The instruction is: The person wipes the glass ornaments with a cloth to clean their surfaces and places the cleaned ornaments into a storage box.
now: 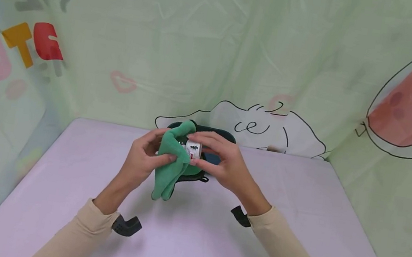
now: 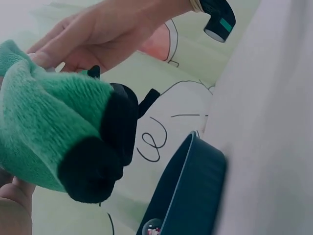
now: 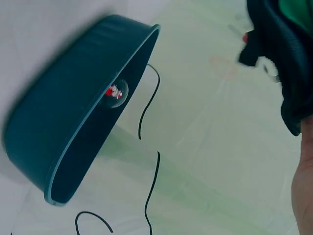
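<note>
Both hands are raised close together at the far side of the table. My left hand (image 1: pixel 142 152) pinches a fuzzy green cloth (image 1: pixel 168 176) with black trim, its thumb lying on the front; the cloth's lower end hangs down. Between thumb and fingers, my right hand (image 1: pixel 225 158) holds a small snow globe by its white base (image 1: pixel 193 149), which carries a tree print and red marks. The cloth covers most of the globe's clear end. In the left wrist view, black patches (image 2: pixel 93 169) and a short dark strap (image 2: pixel 148 103) show on the cloth.
Behind the hands stands a dark teal tub (image 3: pixel 54 103) with a raised rim. Inside it lies a clear globe (image 3: pixel 114 93) with a red and white figure. A pale lilac cover lies over the table (image 1: pixel 189 241); printed curtains (image 1: pixel 202 48) hang around it.
</note>
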Available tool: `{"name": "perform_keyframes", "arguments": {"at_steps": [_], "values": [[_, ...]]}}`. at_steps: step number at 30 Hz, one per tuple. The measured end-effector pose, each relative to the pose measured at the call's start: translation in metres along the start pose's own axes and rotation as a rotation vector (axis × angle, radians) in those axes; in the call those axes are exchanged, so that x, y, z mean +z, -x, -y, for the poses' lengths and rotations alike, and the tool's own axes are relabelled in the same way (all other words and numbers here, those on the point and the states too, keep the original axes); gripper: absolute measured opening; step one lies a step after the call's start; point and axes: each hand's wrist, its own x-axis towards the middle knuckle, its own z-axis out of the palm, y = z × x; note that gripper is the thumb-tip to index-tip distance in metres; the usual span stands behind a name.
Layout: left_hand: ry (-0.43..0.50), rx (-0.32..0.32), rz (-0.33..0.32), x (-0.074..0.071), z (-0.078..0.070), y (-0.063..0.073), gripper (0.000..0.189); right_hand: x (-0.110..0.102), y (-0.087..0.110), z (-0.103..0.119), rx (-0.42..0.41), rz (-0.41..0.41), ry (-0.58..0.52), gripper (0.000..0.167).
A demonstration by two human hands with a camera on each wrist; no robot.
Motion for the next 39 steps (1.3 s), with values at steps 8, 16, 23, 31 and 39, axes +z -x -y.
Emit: {"name": "perform_keyframes", "arguments": {"at_steps": [8, 16, 23, 31, 39], "values": [[0.06, -0.101, -0.009, -0.002, -0.001, -0.002, 0.053, 0.001, -0.003, -0.003, -0.178, -0.02, 0.116, 0.053], [0.202, -0.209, -0.011, 0.0, -0.003, -0.005, 0.043, -0.004, -0.004, -0.006, -0.27, -0.01, 0.183, 0.042], [0.255, -0.233, 0.016, 0.002, -0.001, -0.006, 0.037, -0.007, -0.004, -0.008, -0.318, 0.015, 0.205, 0.036], [0.201, -0.158, 0.044, 0.0, -0.001, -0.008, 0.049, -0.001, -0.006, -0.007, -0.289, -0.059, 0.199, 0.043], [0.038, -0.093, 0.043, -0.006, -0.001, -0.005, 0.058, 0.003, -0.005, 0.0, -0.032, -0.089, 0.021, 0.047]]}}
